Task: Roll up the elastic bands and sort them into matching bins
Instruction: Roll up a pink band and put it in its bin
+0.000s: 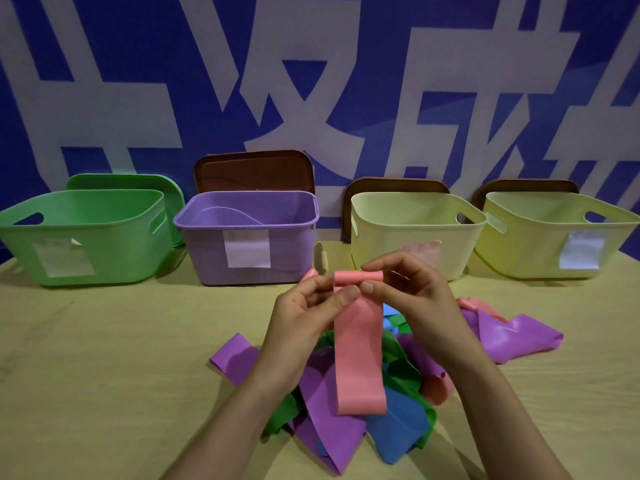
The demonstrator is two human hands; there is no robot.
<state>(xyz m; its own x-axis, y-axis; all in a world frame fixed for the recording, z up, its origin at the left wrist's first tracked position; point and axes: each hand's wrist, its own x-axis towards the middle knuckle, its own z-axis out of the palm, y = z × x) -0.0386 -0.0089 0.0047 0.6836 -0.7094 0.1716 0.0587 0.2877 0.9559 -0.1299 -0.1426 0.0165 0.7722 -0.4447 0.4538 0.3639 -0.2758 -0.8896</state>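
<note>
A pink elastic band (pixel 360 355) hangs above the table, its top end folded over into the start of a roll. My left hand (pixel 304 317) pinches that top end from the left, and my right hand (pixel 412 292) pinches it from the right. Below lies a heap of loose bands: purple (pixel 329 427), blue (pixel 394 431), green (pixel 405 372) and pink (pixel 440 386). Another purple band (pixel 512 337) lies to the right. At the back stand a green bin (pixel 86 237), a purple bin (pixel 242 220) and two pale yellow bins (pixel 408 220) (pixel 554 230).
Each bin carries a paper label on its front. Lids lean against the blue wall behind the bins: a green one (pixel 138 181) and brown ones (pixel 256 171). The wooden table (pixel 104 358) stretches bare to the left of the heap.
</note>
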